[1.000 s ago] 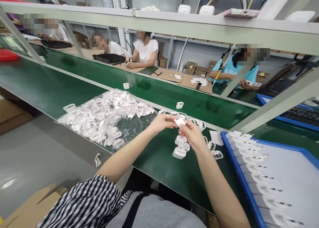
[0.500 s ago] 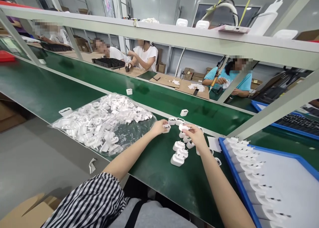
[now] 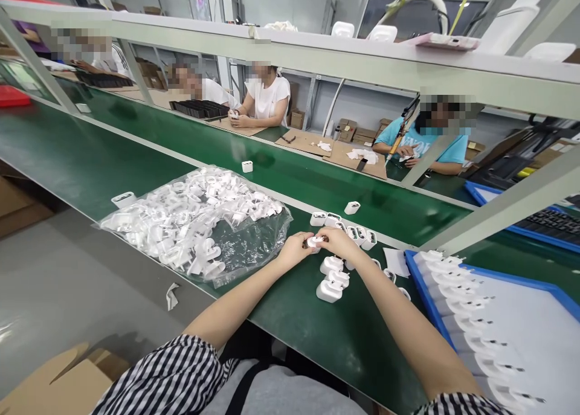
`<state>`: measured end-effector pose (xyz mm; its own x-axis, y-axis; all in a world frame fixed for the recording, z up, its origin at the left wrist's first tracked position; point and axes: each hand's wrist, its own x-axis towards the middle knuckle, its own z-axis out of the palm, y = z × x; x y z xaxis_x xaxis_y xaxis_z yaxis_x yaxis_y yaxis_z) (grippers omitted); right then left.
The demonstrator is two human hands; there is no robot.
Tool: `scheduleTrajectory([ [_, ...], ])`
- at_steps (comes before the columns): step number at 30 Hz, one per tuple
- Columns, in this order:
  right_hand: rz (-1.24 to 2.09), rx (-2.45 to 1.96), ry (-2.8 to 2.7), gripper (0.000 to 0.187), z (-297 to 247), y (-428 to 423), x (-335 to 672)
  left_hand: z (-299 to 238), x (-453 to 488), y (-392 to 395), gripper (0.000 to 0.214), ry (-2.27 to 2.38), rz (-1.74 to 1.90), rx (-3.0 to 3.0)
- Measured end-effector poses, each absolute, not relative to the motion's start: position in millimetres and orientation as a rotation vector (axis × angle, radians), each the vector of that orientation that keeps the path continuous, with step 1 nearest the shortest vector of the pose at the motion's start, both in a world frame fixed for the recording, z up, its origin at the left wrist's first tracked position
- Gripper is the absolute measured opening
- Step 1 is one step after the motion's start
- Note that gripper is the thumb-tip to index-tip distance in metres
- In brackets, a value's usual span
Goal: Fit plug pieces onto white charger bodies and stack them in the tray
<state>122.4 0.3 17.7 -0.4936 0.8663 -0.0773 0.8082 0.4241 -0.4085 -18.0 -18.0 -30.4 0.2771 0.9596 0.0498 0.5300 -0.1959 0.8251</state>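
While both forearms stretch across the tabletop [image 3: 285, 324] from its near edge, the left hand [image 3: 294, 250] and right hand [image 3: 341, 243] meet near its far edge, fingertips turned toward each other. Both hands are clamped on one white plug [image 3: 316, 241], the left at one end, the right at the other. Three more plugs [image 3: 330, 290] sit closer to the near edge; leftward, a bag [image 3: 254, 243] of white parts [image 3: 181, 212] reaches that edge.

Loose black-and-white checked sleeves [image 3: 167, 376], grey front [image 3: 290, 394], black slanting strap [image 3: 247, 386]
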Motion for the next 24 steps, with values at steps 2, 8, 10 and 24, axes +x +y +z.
scheduleTrajectory([
  [2, 0.546, -1.505, -2.614, 0.01, 20, 2, 121, -26, -19, -19, 0.038, 1.367, 0.692, 1.958],
  [8, 0.545, -1.628, -2.852, 0.018, 32, 7, 111, 8, -13, -11, 0.028, 1.506, 0.13, 2.105],
  [10, 0.541, -1.774, -2.892, 0.017, 37, 9, 107, 21, -8, -4, 0.03, 1.549, -0.108, 2.102],
  [24, 0.872, -1.694, -2.855, 0.028, 49, 42, 139, 25, -2, 7, 0.039, 1.382, -0.401, 2.193],
])
